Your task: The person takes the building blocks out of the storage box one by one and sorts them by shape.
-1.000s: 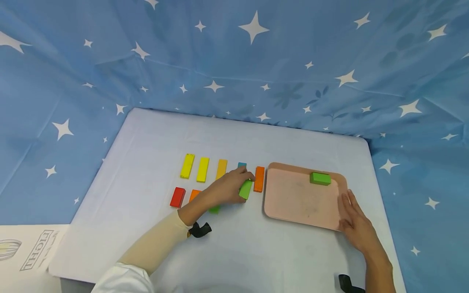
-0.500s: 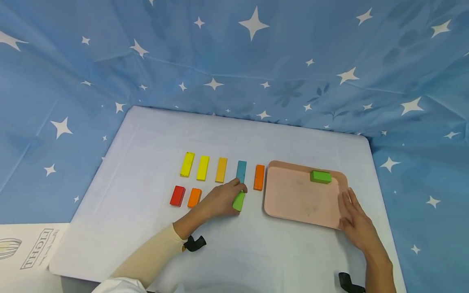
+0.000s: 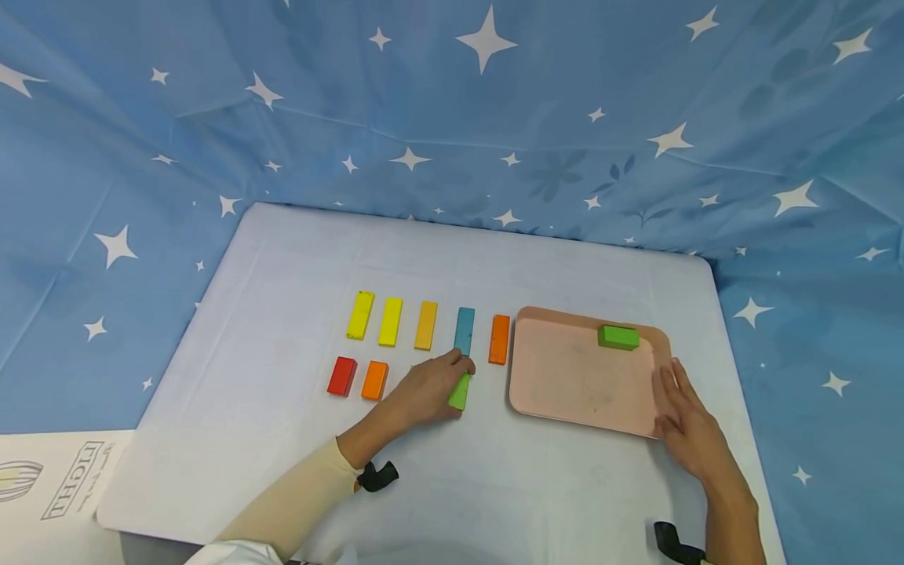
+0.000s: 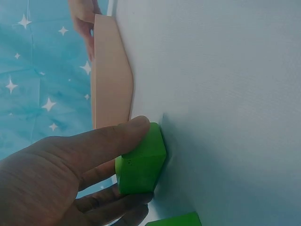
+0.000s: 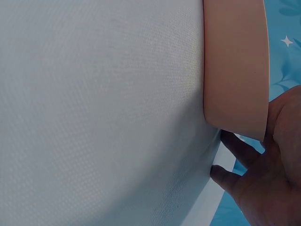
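Observation:
My left hand [image 3: 427, 392] pinches a green wooden block [image 3: 459, 391] between thumb and fingers, low over the white table just in front of a blue block [image 3: 464, 330]. In the left wrist view the thumb lies along the top of the held block [image 4: 145, 162]. Another green block [image 4: 178, 220] shows at the bottom edge there, hidden by the hand in the head view. My right hand [image 3: 695, 439] rests with extended fingers against the right end of a pink tray [image 3: 558, 424], in which one green block [image 3: 618, 338] lies near the back rim.
Left of the tray runs a back row with two yellow blocks [image 3: 390, 322], an amber one [image 3: 426, 326] and an orange one [image 3: 499, 340]. In front lie a red block [image 3: 342, 377] and a shorter orange block [image 3: 375, 380]. A blue star-patterned cloth [image 3: 438, 102] hangs behind the table.
My left hand has moved a little left and toward the front with the green block, uncovering the blue and amber blocks, then stayed nearly still. The right hand keeps its place at the tray.

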Tool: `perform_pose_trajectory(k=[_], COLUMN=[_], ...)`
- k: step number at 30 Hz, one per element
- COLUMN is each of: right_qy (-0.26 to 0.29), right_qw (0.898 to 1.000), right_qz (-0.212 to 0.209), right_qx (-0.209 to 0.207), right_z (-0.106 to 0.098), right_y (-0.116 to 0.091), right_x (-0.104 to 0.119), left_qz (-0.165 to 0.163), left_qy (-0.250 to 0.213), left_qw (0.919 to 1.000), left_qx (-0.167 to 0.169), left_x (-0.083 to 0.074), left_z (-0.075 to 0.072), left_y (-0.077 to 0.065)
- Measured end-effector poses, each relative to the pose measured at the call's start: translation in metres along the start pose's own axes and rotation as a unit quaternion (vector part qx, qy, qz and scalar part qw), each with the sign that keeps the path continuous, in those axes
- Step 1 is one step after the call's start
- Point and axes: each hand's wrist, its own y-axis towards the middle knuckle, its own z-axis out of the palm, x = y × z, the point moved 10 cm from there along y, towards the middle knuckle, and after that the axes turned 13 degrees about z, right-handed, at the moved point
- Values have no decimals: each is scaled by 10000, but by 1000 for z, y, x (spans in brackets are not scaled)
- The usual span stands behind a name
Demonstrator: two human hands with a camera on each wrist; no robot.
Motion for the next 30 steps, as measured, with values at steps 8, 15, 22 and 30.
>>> perform_pose_trajectory(k=[8, 15, 22, 30], right_qy=[19, 59, 62, 34], right_qw=[10000, 10000, 10000, 10000], right_qz=[12, 26, -5, 9], right_qx=[8, -3, -7, -12], right_z=[0, 0, 1, 1], right_y=[1, 2, 2, 1], right_x=[0, -3, -2, -2], left_qz=[-142, -132, -38, 435], left_qy=[23, 178, 237, 490], left_qw=[9999, 9997, 9996, 9978], left_qx=[78, 142, 160, 82], left_x=[-1, -3, -5, -13], left_z=[2, 4, 3, -16], left_y=[0, 0, -1, 5])
